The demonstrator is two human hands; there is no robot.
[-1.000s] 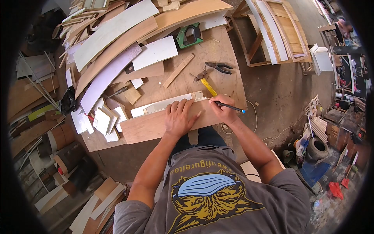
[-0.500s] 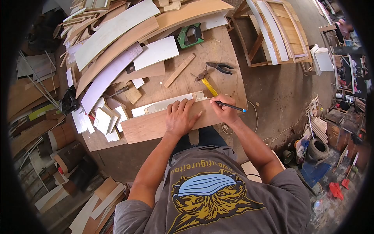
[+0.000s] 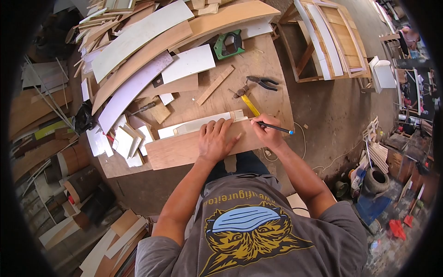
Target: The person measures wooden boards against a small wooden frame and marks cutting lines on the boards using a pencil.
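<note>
Flat light-brown rectangular wooden board (image 3: 177, 150): lies along the near edge of the brown wooden tabletop (image 3: 272, 60), with right end set farther from the body than left.
Left hand (image 3: 216, 140): spread open over the middle of the board, with fingertips at its far edge and thumb pointing toward its right end.
Right hand (image 3: 267, 133): closed around a slim black pencil with a blue end (image 3: 280, 129), at the right end of the board.
Pencil direction: runs leftward to the far edge of the board, blue end outward; cannot tell whether touching.
White flat strip with pale wood pieces (image 3: 194, 124): lies just beyond the board, alongside its far edge.
Yellow-handled hammer with a brown head (image 3: 250, 106): lies beyond the board's right end, with handle reaching toward the right hand.
Black-handled pliers (image 3: 266, 83): lie farther beyond the board, near the hammer's head.
Narrow light-brown wooden stick (image 3: 215, 85): lies aslant, well beyond the board's middle.
Green-handled saw (image 3: 221, 54): rests farthest beyond the board, near long planks.
White-faced wooden offcuts (image 3: 122, 141): heaped left of the board.
</note>
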